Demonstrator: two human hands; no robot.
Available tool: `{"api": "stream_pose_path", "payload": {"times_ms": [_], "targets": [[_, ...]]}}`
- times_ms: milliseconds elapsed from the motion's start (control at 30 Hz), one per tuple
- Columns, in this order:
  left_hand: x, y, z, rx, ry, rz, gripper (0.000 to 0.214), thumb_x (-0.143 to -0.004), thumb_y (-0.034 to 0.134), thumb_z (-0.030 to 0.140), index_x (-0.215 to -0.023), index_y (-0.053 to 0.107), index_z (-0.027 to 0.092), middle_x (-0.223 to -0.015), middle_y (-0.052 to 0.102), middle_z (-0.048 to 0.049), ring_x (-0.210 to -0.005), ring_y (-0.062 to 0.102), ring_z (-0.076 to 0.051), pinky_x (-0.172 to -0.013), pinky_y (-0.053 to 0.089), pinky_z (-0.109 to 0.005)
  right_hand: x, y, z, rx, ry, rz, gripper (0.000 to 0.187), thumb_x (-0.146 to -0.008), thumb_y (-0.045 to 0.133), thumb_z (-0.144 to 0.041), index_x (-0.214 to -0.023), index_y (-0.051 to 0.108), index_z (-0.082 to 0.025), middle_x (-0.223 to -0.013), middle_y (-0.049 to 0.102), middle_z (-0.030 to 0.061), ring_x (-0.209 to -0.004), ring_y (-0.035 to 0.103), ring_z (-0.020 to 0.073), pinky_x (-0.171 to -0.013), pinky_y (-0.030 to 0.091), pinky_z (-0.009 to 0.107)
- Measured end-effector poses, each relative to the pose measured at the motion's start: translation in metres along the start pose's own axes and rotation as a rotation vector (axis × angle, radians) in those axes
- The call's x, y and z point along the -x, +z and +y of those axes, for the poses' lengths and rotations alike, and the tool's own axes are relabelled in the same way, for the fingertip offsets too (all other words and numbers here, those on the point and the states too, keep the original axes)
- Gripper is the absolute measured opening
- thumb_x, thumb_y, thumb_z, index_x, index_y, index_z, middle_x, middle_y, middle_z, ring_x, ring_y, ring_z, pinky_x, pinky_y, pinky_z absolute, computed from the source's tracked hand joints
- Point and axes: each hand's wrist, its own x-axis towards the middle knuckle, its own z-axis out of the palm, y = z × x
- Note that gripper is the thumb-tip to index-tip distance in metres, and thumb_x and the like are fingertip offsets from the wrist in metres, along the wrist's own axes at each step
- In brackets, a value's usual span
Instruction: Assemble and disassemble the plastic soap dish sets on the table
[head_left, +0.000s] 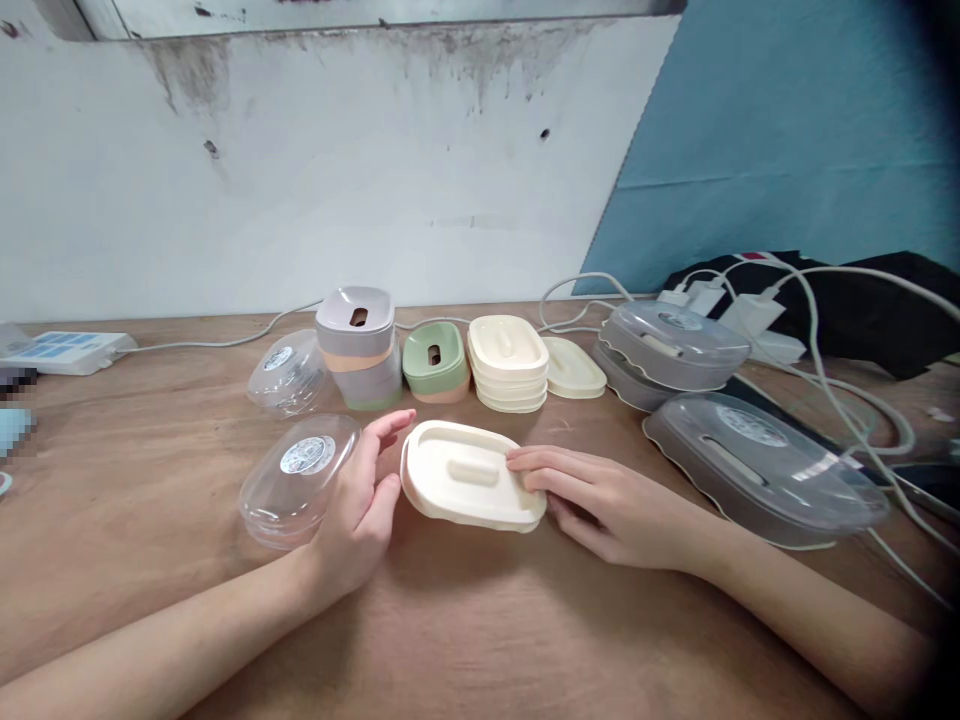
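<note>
In front of me, a cream rounded-rectangular plastic lid [474,440] with a raised bar in its middle is slightly tilted. A thin pinkish edge shows below its left rim. My right hand [600,500] grips its right end, fingers on top and thumb lower down. Beside its left end, my left hand [360,510] is open with thumb and fingers apart, very close to the rim. Behind that hand lies a clear plastic cover [262,480] with a round sticker. A stack of similar cream lids [510,365] stands farther back, next to a single cream lid [574,368].
Stacked lilac boxes [337,330] and a green box [435,350] stand at the back, near another clear cover [285,385]. Grey boxes with clear covers [757,470] sit right, among white cables [817,340] and chargers. A power strip [75,350] lies far left.
</note>
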Motion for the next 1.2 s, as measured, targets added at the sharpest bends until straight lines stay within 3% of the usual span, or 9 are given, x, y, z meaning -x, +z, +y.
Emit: {"api": "stream_pose_path", "payload": {"times_ms": [100, 233, 300, 367, 533, 733, 900, 1033, 1200], "targets": [[-0.002, 0.0, 0.001, -0.042, 0.038, 0.022, 0.044, -0.084, 0.034, 0.016, -0.127, 0.031, 0.016, -0.133, 0.041, -0.0122, -0.125, 0.038, -0.023, -0.105, 0.032, -0.044, 0.002, 0.003, 0.001, -0.033, 0.066, -0.045, 0.03, -0.082, 0.039, -0.008, -0.107, 0.049, -0.019, -0.125, 0.05, 0.0129, -0.12, 0.045, 0.0205, -0.096, 0.043, 0.037], [-0.002, 0.003, 0.0, -0.368, 0.027, -0.246, 0.054, -0.086, 0.039, 0.027, -0.136, 0.024, 0.012, -0.142, 0.031, -0.0161, -0.132, 0.027, -0.028, -0.107, 0.027, -0.048, 0.004, 0.009, 0.004, -0.055, 0.217, -0.059, 0.055, -0.084, 0.049, -0.029, -0.134, 0.029, -0.018, -0.145, 0.024, 0.0167, -0.132, 0.027, 0.0282, -0.101, 0.036, 0.046], [-0.002, 0.005, -0.001, -0.542, 0.059, -0.384, 0.057, -0.085, 0.041, 0.029, -0.136, 0.025, 0.008, -0.144, 0.024, -0.019, -0.133, 0.022, -0.03, -0.107, 0.025, -0.049, 0.004, 0.012, 0.006, -0.059, 0.277, -0.07, 0.071, -0.082, 0.052, -0.04, -0.14, 0.017, -0.019, -0.146, 0.023, 0.0178, -0.131, 0.028, 0.0303, -0.102, 0.034, 0.049], [0.0, 0.006, 0.0, -0.672, 0.111, -0.451, 0.058, -0.084, 0.042, 0.03, -0.135, 0.028, 0.004, -0.145, 0.021, -0.0216, -0.133, 0.021, -0.032, -0.106, 0.026, -0.049, 0.003, 0.015, 0.007, -0.065, 0.296, -0.069, 0.075, -0.083, 0.051, -0.044, -0.141, 0.012, -0.019, -0.144, 0.027, 0.017, -0.13, 0.03, 0.0296, -0.102, 0.033, 0.049], [0.001, 0.005, 0.002, -0.802, 0.166, -0.48, 0.057, -0.086, 0.042, 0.03, -0.132, 0.033, -0.001, -0.143, 0.021, -0.0255, -0.131, 0.026, -0.035, -0.104, 0.03, -0.049, 0.001, 0.015, 0.007, -0.075, 0.293, -0.055, 0.07, -0.085, 0.049, -0.043, -0.141, 0.015, -0.019, -0.143, 0.031, 0.0155, -0.129, 0.033, 0.0275, -0.102, 0.035, 0.047], [0.002, 0.005, 0.0, -0.785, 0.179, -0.463, 0.054, -0.085, 0.043, 0.029, -0.132, 0.035, 0.004, -0.144, 0.02, -0.0234, -0.131, 0.026, -0.033, -0.102, 0.031, -0.05, 0.001, 0.013, 0.006, -0.08, 0.287, -0.04, 0.069, -0.084, 0.049, -0.043, -0.141, 0.016, -0.021, -0.141, 0.033, 0.015, -0.127, 0.035, 0.0287, -0.101, 0.036, 0.047], [0.0, 0.005, 0.005, -0.826, 0.166, -0.47, 0.06, -0.09, 0.035, 0.042, -0.137, 0.027, 0.005, -0.144, 0.023, -0.0217, -0.133, 0.022, -0.033, -0.104, 0.026, -0.052, 0.002, 0.013, 0.006, -0.095, 0.288, -0.038, 0.07, -0.084, 0.049, -0.044, -0.141, 0.016, -0.021, -0.142, 0.033, 0.0143, -0.128, 0.034, 0.0282, -0.102, 0.035, 0.046], [-0.033, 0.007, 0.017, -0.903, 0.226, -0.437, 0.063, -0.089, 0.038, 0.042, -0.135, 0.029, -0.001, -0.141, 0.03, -0.0231, -0.131, 0.024, -0.033, -0.105, 0.025, -0.046, 0.001, 0.013, 0.006, -0.093, 0.295, -0.059, 0.069, -0.085, 0.048, -0.044, -0.141, 0.015, -0.019, -0.142, 0.031, 0.0152, -0.129, 0.032, 0.0277, -0.102, 0.034, 0.047], [-0.098, 0.014, 0.033, -1.036, 0.073, -0.354, 0.052, -0.089, 0.039, 0.034, -0.127, 0.036, -0.002, -0.129, 0.044, -0.0217, -0.117, 0.044, -0.032, -0.095, 0.038, -0.039, 0.002, 0.013, 0.008, -0.107, 0.296, -0.073, 0.07, -0.085, 0.048, -0.045, -0.141, 0.015, -0.019, -0.143, 0.03, 0.0154, -0.131, 0.03, 0.0278, -0.103, 0.033, 0.047]]}}
